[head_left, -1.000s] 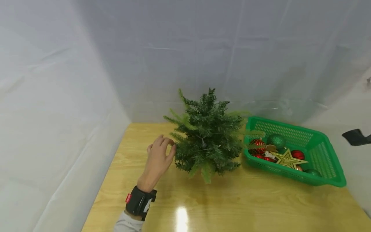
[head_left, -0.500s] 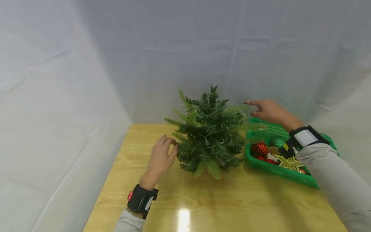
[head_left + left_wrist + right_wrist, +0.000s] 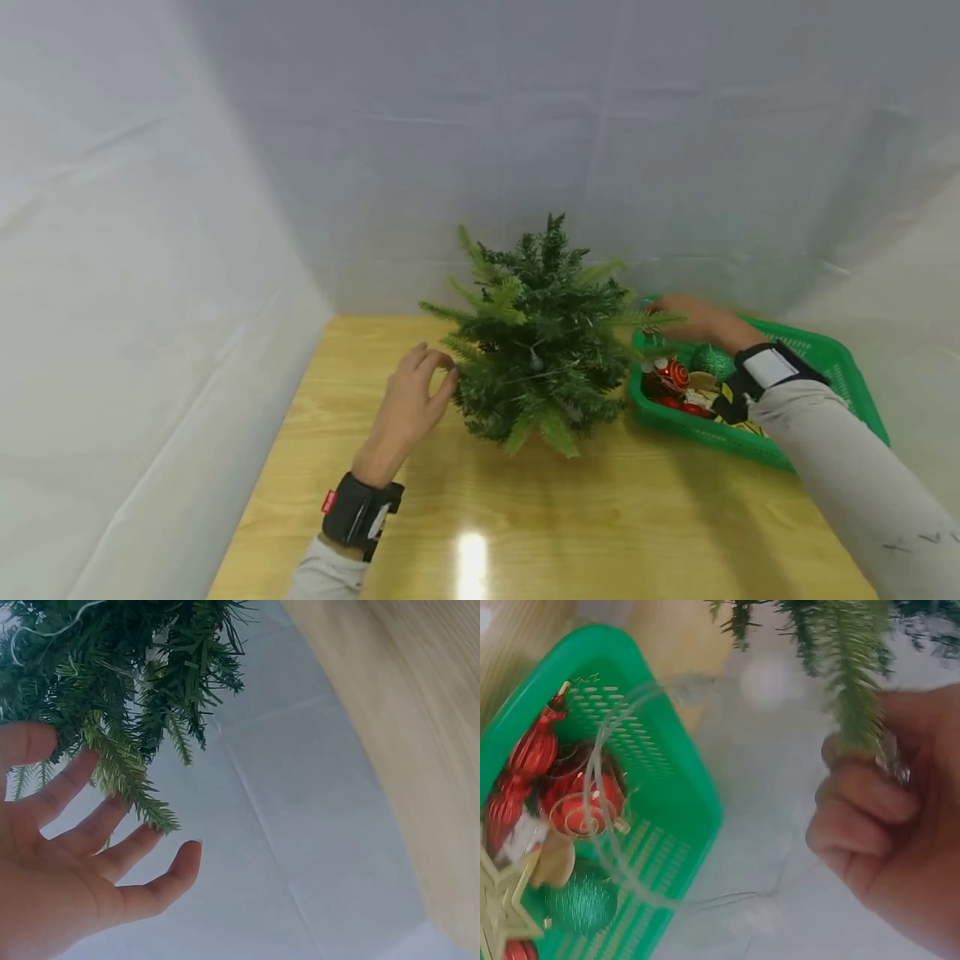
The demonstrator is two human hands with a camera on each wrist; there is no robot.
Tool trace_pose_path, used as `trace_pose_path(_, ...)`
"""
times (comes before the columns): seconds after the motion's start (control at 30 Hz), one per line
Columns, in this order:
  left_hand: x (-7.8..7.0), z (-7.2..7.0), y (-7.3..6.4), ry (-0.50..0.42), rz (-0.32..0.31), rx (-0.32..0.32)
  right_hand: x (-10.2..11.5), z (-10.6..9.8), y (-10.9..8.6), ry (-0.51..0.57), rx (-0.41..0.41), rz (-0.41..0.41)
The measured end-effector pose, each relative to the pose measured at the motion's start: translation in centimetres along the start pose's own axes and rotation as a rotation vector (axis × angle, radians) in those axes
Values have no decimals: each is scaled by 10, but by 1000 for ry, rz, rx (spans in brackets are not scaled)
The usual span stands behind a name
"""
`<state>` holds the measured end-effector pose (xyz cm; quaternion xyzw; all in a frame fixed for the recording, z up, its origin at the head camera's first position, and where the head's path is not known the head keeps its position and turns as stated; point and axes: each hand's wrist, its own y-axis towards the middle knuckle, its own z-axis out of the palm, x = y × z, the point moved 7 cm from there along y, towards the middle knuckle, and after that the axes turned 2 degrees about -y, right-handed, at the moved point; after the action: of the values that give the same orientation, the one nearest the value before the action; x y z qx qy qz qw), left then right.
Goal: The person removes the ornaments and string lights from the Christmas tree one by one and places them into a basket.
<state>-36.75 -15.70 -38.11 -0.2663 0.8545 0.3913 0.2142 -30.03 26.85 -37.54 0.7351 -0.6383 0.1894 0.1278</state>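
A small artificial Christmas tree [image 3: 540, 333] stands on the table. My left hand [image 3: 408, 404] is at its left side; in the left wrist view its loosely bent fingers [image 3: 105, 825] lie under and against a light green branch tip [image 3: 124, 772]. My right hand [image 3: 693, 323] is above the back left of the basket, by the tree's right branches. In the right wrist view its curled fingers [image 3: 855, 814] hold a clear, shiny bit of string lights, partly hidden by a branch. A loop of the clear string lights [image 3: 673, 904] hangs blurred over the basket.
A green plastic basket [image 3: 862, 392] right of the tree holds red baubles [image 3: 672, 375], a green glitter ball [image 3: 712, 361] and a gold star [image 3: 506, 904]. White sheeting [image 3: 420, 183] encloses the wooden table [image 3: 525, 525] at the back and sides.
My right hand came into view from the right, reached the tree's upper right side, then moved lower over the basket's back left. My left hand has stayed almost in place.
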Motion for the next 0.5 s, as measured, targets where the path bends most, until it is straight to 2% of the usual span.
trace_pose_path(0.03,-2,-1,0,4,13,-6,21,-3,-12,-31,41,129)
trace_pose_path(0.1,-6,-3,1,18,39,-21,72,-12,-36,111,70,276)
trace_pose_path(0.17,-8,-5,1,22,54,-33,110,-23,-53,229,33,271)
trace_pose_path(0.2,-9,-6,1,20,54,-36,127,-29,-61,279,8,245)
trace_pose_path(0.27,-9,-7,1,18,54,-37,148,-40,-75,364,-64,144)
trace_pose_path(0.33,-9,-7,0,13,55,-35,156,-49,-83,390,-159,52)
trace_pose_path(0.4,-11,-6,0,15,58,-38,168,-57,-90,401,-239,6)
trace_pose_path(0.5,-14,-6,-2,31,72,-46,186,-63,-95,504,-310,-102)
